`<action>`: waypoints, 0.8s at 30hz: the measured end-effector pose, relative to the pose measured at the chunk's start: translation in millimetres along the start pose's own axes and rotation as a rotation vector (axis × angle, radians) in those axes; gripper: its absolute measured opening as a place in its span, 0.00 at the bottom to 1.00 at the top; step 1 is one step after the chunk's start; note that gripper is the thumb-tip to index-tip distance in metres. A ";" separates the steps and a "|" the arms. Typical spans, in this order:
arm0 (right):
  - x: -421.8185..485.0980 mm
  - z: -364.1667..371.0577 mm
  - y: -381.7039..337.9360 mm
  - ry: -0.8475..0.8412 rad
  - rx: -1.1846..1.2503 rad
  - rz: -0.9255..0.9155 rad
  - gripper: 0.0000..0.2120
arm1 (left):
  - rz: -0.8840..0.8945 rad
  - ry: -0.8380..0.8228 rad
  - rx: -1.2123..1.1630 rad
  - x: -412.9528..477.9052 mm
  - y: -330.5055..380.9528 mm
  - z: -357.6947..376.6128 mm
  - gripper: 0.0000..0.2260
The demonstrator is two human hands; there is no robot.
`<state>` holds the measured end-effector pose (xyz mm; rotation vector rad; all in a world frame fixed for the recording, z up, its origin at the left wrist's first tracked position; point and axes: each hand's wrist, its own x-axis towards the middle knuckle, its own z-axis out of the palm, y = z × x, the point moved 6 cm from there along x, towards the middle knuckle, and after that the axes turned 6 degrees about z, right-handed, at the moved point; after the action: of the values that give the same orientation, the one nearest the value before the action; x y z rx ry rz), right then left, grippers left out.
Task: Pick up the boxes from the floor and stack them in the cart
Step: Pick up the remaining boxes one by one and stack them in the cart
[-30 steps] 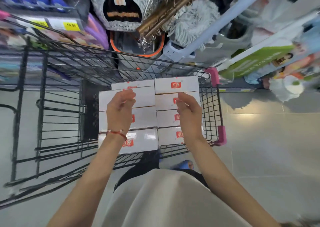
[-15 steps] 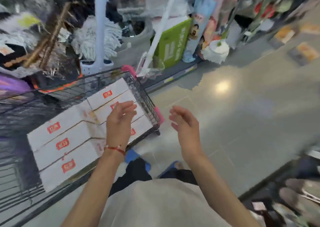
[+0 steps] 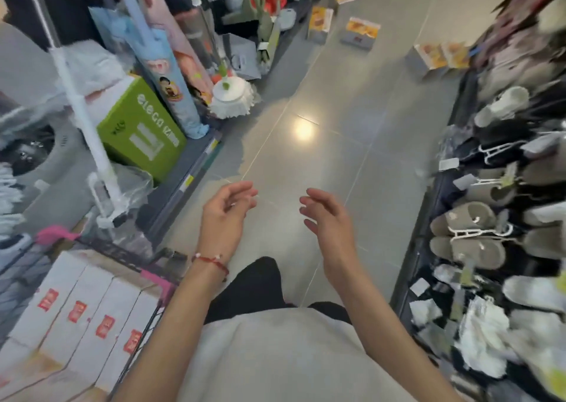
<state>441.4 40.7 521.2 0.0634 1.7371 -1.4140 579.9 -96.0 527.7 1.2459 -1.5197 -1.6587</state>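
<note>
Boxes (image 3: 360, 32) lie on the floor (image 3: 306, 172) well ahead of my hands. My left hand (image 3: 226, 215) and right hand (image 3: 329, 221) hover empty, loosely spread. White boxes (image 3: 79, 306) fill the cart (image 3: 159, 282), beside my left forearm.

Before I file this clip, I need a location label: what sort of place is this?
Most likely a shop aisle: a wire cart holding white boxes, slippers on hangers racked on the right, and mops shelved on the left.
</note>
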 end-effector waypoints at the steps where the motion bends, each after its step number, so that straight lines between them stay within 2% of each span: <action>1: 11.2 -6.5 -7.9 0.021 0.017 -0.002 0.09 | -0.005 -0.032 0.006 13.4 2.7 13.6 0.09; 7: 88.5 -32.8 -65.2 0.152 0.062 -0.023 0.11 | -0.031 -0.201 0.025 110.0 20.5 88.7 0.09; 13: 166.0 -31.2 -141.7 0.241 0.060 0.005 0.12 | -0.055 -0.290 0.037 222.9 58.4 149.3 0.09; 24: 311.0 -24.8 -248.8 0.265 0.170 0.050 0.10 | -0.068 -0.386 0.101 390.3 107.9 249.0 0.09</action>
<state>102.5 -169.8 514.4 0.4002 1.8075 -1.5693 177.9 -349.3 512.6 1.0803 -1.8224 -1.9743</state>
